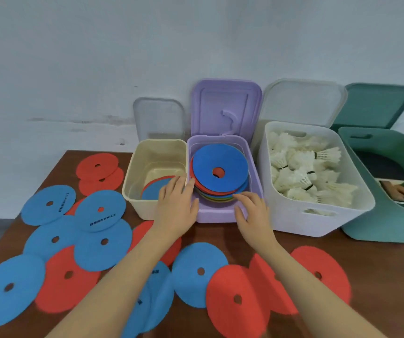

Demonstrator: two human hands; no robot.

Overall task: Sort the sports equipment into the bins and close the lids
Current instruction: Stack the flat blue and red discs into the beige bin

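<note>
Several flat blue discs (99, 211) and red discs (238, 298) with centre holes lie scattered on the brown table (378, 276). A tilted stack of discs, blue one on top (220, 164), fills the purple bin (220, 214), whose lid (225, 106) stands up. The cream bin (137, 189) holds a few discs. My left hand (175, 206) rests over the gap between the cream and purple bins, fingers touching the stack's left edge. At the stack's front right edge my right hand (252, 211) has its fingers spread. Neither hand holds anything.
A white bin (317, 220) full of white shuttlecocks (300, 174) stands right of the purple one, its lid (303, 101) raised. A green bin (386, 225) at far right holds table-tennis paddles (386, 172), lid (376, 103) up. A pale wall runs behind the bins.
</note>
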